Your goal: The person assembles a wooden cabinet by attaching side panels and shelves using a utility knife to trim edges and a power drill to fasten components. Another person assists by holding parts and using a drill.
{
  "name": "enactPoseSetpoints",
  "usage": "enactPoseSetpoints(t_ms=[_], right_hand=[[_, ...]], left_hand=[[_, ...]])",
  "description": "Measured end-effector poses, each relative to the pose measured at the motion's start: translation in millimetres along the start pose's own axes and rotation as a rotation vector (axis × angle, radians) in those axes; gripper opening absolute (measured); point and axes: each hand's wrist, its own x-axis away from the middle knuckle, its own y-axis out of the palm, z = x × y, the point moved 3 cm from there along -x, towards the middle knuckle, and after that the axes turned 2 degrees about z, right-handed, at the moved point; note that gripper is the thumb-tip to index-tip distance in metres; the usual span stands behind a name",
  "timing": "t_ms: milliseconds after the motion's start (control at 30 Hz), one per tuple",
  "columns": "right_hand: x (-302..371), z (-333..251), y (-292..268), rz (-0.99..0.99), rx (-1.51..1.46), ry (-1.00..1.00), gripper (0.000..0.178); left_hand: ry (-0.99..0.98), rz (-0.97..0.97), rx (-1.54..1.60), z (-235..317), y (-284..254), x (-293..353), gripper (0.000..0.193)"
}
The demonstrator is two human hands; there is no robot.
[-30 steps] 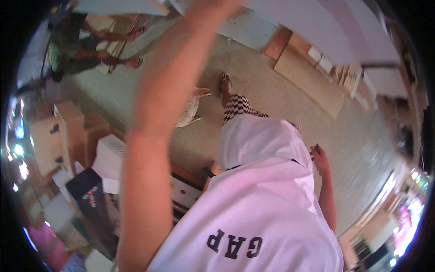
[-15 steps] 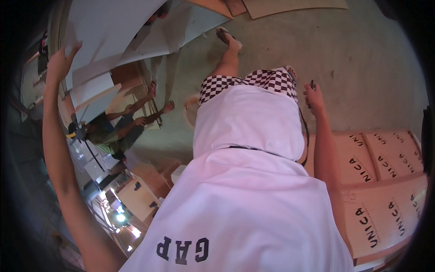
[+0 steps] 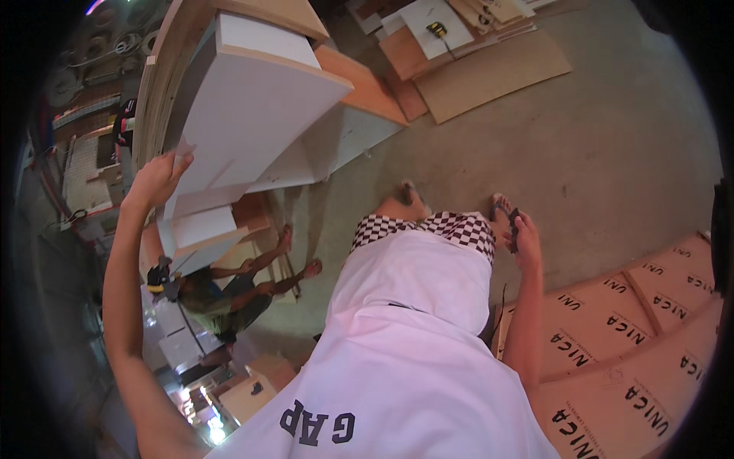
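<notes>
My left hand [image 3: 157, 182] is raised at the left, beside the edge of a large white panel [image 3: 237, 111] of a wooden cabinet-like piece. Its thumb stands apart from the fingers and it holds nothing I can see; whether it touches the panel I cannot tell. Down at my right side, my right hand [image 3: 529, 243] is closed around a small dark object [image 3: 513, 232]. Most of that object is hidden by the fingers, so its kind does not show.
A seated person [image 3: 229, 302] is at the left. Sheets packed in printed brown wrapping [image 3: 612, 336] lie to my right. Ahead on the floor are a brown board [image 3: 493, 76] and a white board [image 3: 428, 27] carrying a yellow-black tape measure [image 3: 436, 30]. Stacked board edges [image 3: 157, 84] rise at left.
The view has shifted, bringing more of the cabinet piece and the far boards into sight. My feet have changed position. My right hand is now lower in view, still holding the dark object.
</notes>
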Motion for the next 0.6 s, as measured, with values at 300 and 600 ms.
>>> enactPoseSetpoints(t_ms=[300,600], right_hand=[[178.7,-283.2,232.4,-0.167,0.351,-1.151,0.06],[283.8,-354.2,388.9,-0.299,0.305,-1.397,0.065]], left_hand=[[0.683,0.651,0.459,45.5,-93.0,-3.6,0.074],[0.634,0.583,0.74,110.8,-73.9,-46.7,0.074]])
